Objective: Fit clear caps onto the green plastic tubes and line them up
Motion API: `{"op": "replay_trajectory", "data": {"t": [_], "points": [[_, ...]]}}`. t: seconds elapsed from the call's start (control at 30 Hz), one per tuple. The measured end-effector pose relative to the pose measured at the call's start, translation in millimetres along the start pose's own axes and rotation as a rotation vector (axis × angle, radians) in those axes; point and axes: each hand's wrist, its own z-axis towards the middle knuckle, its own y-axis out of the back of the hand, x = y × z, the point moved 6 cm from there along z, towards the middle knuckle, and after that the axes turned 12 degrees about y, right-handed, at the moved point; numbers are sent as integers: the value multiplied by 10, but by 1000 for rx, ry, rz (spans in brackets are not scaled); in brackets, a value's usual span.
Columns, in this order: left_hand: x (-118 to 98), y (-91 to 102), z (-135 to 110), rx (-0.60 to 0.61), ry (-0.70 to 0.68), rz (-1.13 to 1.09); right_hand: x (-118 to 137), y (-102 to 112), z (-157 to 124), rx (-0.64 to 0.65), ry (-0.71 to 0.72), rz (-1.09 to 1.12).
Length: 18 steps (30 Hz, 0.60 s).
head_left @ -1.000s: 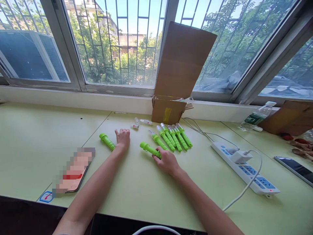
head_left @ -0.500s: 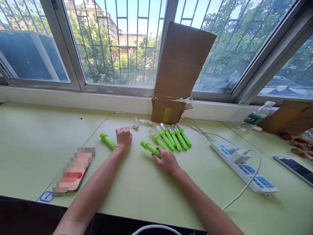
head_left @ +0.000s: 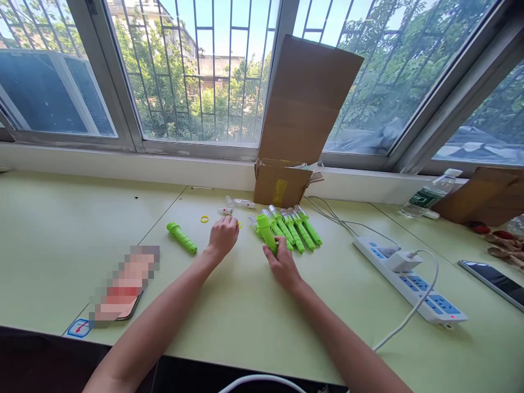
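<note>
My right hand point(head_left: 283, 263) is closed around the lower part of a green plastic handle point(head_left: 266, 232), which tilts with its threaded end up. Close to it, my left hand point(head_left: 223, 238) has its fingers drawn together, with a small yellow ring point(head_left: 239, 225) showing at the fingertips. Another yellow ring point(head_left: 204, 219) lies on the table behind my left hand. Left of that hand rests a loose green handle point(head_left: 182, 238). Several green handles with clear tops point(head_left: 301, 232) lie side by side beyond my right hand. Small clear caps point(head_left: 243, 203) lie farther back.
An open cardboard box point(head_left: 280, 185) stands against the window ledge. To the right are a white power strip point(head_left: 409, 281) with cables, a water bottle point(head_left: 429, 194) and a dark phone point(head_left: 491, 281). A partly blurred phone point(head_left: 130, 308) lies at the left.
My left hand has moved right, with a yellow ring now at its fingertips and another uncovered on the table. My right hand has turned the green handle more upright and shifted it right.
</note>
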Motion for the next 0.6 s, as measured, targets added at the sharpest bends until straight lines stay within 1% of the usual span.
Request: {"op": "replay_trajectory", "data": {"t": [0.07, 0.2, 0.33, 0.47, 0.6], "points": [[-96, 13, -59, 13, -38, -60, -29, 4, 1, -50, -8, 62], [-211, 30, -151, 38, -58, -233, -67, -20, -9, -74, -58, 153], [-295, 32, -219, 84, -90, -438, -21, -6, -1, -106, -66, 227], [-380, 12, -276, 167, -113, -587, 32, 41, 35, -151, -35, 243], [-437, -21, -307, 265, -130, -694, 4, 40, 46, -160, -43, 263]]}}
